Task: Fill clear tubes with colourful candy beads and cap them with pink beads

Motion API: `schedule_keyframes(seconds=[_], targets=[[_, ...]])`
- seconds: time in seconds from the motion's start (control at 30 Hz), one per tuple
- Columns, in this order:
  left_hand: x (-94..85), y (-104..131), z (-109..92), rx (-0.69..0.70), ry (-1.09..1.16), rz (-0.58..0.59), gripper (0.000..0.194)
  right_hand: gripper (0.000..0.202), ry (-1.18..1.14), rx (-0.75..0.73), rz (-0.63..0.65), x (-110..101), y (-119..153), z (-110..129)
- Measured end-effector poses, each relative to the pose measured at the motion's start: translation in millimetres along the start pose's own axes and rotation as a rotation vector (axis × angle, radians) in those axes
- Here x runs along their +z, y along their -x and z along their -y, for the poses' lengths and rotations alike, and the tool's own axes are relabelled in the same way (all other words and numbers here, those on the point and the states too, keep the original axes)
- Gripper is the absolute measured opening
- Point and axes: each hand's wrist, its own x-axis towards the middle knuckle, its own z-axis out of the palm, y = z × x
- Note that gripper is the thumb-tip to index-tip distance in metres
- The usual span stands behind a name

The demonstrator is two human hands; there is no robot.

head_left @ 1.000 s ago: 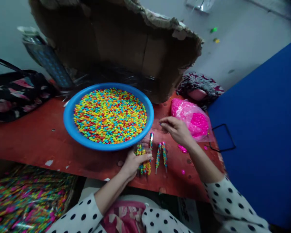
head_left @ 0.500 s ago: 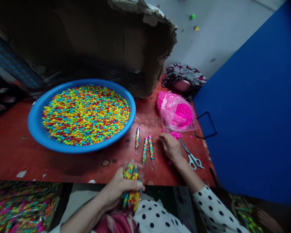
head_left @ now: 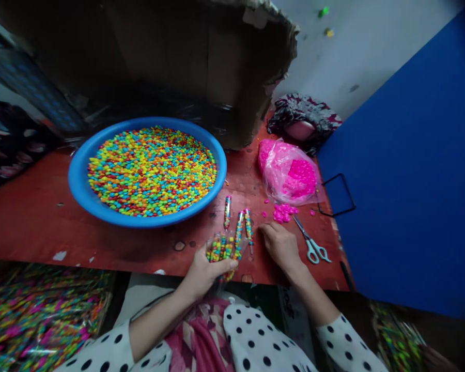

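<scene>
My left hand (head_left: 207,271) is wrapped round a bundle of clear tubes of colourful candy (head_left: 220,247) at the table's front edge. Three filled tubes with pink tops lie on the red table, one of them (head_left: 227,212) nearer the basin and one (head_left: 248,227) nearer my right hand. My right hand (head_left: 281,245) rests on the table with its fingers curled together; whatever they hold, if anything, is hidden. Just beyond it are loose pink caps (head_left: 282,213), and scissors (head_left: 311,243) with pale handles lie to its right.
A large blue basin (head_left: 75,178) of colourful candy stands at the left. Behind are a cardboard box (head_left: 170,57) and a bag of pink pieces (head_left: 289,173). A blue panel (head_left: 406,170) rises at the right. Packed candy tubes (head_left: 42,320) lie at the lower left.
The view has shifted, so the basin and table appear further right. My left hand has raised the bundle towards the tubes on the table. My right hand has drawn back from the pink caps.
</scene>
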Motion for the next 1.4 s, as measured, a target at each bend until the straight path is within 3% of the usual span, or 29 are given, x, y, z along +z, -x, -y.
schedule_keyframes(seconds=[0.07, 0.2, 0.33, 0.6, 0.8, 0.93, 1.2, 1.4], targets=[[0.8, -8, -1, 0.061, -0.025, -0.049, 0.044, 0.015, -0.354, 0.132, -0.043, -3, -4, 8], [1.6, -20, -1, 0.154, -0.096, -0.062, 0.045, 0.024, -1.073, 0.449, -0.018, 0, -13, 32], [0.9, -24, -1, 0.164, -0.122, -0.081, 0.045, 0.023, -1.285, 0.551, -0.001, 7, -16, 50], [-2.9, -31, -2, 0.183, -0.12, -0.079, 0.045, 0.019, -1.306, 0.476, 0.0, 9, -15, 50], [-7.4, -35, -4, 0.18, -0.134, -0.029, 0.045, 0.013, -1.005, 0.218, -0.049, 2, -15, 50], [-11.6, -36, -8, 0.176, -0.168, 0.021, 0.046, 0.016, -0.925, 0.083, -0.052, 1, -17, 49], [-13.7, -37, -14, 0.166, -0.146, 0.039, 0.051, 0.014, -0.967, 0.15, -0.043, 8, -15, 49], [-16.5, -38, -16, 0.194, -0.13, 0.002, 0.045, 0.025, -0.687, -0.104, -0.079, 2, -17, 62]])
